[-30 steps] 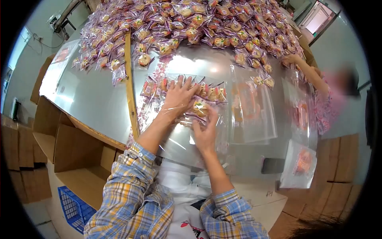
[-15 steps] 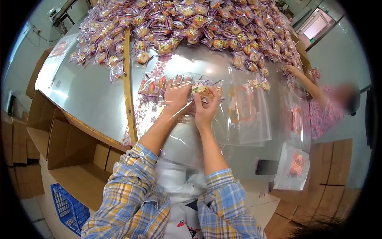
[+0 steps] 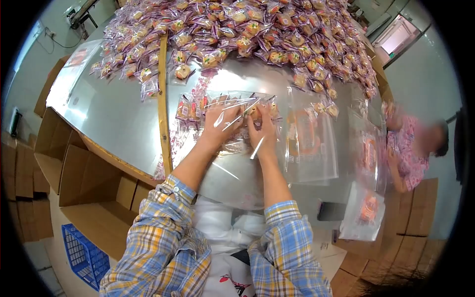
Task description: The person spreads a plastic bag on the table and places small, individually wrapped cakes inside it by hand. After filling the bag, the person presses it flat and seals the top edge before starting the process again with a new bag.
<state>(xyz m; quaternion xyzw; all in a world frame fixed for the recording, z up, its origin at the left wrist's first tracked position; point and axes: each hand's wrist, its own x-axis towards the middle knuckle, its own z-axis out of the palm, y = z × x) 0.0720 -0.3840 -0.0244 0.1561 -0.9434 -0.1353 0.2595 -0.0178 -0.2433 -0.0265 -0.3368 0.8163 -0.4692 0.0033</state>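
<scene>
Both my hands are inside a large clear plastic bag lying on the metal table. A row of wrapped pastries stands inside the bag along its far part. My left hand rests on the row with its fingers spread over the pastries. Close to its right, my right hand grips a wrapped pastry between thumb and fingers, at the row's right part. Film glare partly covers the fingertips of both hands.
A large heap of wrapped pastries covers the far side. A wooden strip crosses the table at left. Flat clear bags and a dark phone lie right. A co-worker is at the right edge; an open carton stands left.
My right hand has moved the pastry from nearer me up into the row beside my left hand. The co-worker's arm has drawn back from the heap.
</scene>
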